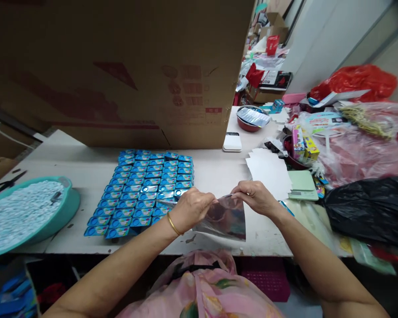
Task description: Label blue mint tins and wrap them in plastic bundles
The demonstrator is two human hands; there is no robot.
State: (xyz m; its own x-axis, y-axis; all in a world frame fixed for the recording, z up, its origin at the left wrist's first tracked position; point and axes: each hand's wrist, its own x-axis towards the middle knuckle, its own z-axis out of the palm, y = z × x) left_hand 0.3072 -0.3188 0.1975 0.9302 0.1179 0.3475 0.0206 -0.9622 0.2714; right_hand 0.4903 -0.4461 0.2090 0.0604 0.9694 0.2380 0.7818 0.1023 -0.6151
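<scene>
Between my two hands hangs a shiny silvery plastic bag [230, 223], its upper edge pinched on both sides. My left hand [194, 205] is closed on the bag's left part, close to the blue boxes. At the upper right corner, the fingers of my right hand [254, 196] pinch the same edge. Many small blue boxes [142, 190] stand in tight rows on the table to the left of the bag. A turquoise basin [68, 203] full of small pale blue and white pieces sits at the far left.
A big cardboard box [135, 79] walls off the back of the table [212, 170]. White sheets [268, 172], a pale green scale [301, 185] and a black plastic bag [368, 210] lie on the right. Scissors [8, 183] lie behind the basin; a red bowl [250, 123] stands at the back.
</scene>
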